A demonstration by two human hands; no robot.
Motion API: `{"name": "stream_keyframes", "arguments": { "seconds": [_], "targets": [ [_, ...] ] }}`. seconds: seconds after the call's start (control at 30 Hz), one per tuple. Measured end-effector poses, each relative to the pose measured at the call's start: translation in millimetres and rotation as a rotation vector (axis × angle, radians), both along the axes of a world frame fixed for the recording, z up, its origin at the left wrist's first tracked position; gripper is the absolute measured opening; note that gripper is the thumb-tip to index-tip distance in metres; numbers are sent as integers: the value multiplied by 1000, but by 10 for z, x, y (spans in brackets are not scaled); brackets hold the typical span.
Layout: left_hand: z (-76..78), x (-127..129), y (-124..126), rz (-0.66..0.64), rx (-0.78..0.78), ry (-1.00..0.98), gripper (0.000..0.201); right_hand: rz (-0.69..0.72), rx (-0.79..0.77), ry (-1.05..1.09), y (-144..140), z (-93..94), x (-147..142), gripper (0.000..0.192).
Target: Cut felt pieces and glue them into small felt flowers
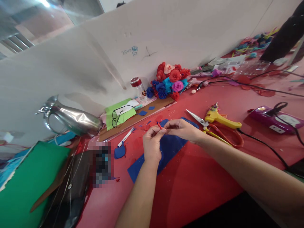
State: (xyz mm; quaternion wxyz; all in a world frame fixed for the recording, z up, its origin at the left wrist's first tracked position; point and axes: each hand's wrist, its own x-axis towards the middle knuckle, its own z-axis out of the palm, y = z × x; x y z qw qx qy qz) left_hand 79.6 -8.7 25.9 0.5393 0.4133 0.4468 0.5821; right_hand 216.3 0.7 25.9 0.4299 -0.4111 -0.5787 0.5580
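Observation:
My left hand (152,140) pinches a small red piece (159,125) whose tip shows above the fingertips; its material is too small to make out. Close beside it, my right hand (178,129) has its fingers pressed together at the same piece, and the fingertips of both hands meet. Under the hands lies a blue sheet (171,148) on the red table. To the right, scissors (198,118) with red and yellow handles lie partly under a yellow glue gun (219,118). A rounded blue cutout (120,152) and a white marker (125,137) lie to the left.
Red, blue and purple artificial flowers (169,80) stand against the wall beside a clear red-lidded bottle (139,87). Eyeglasses (116,117) rest on green paper. A metal jug (73,117) and a dark bag (71,186) are left. A purple power strip (276,119) with cords sits right.

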Motion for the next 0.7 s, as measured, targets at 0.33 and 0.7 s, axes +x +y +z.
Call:
{"name": "stream_keyframes", "arguments": {
  "seconds": [0.33, 0.7],
  "targets": [
    [-96, -63, 17, 131, 98, 307, 11, -128, 175, 76, -44, 60, -3, 19],
    [-41, -46, -47, 173, 229, 518, 3, -161, 248, -36, -45, 45, -3, 9]
  ]
}}
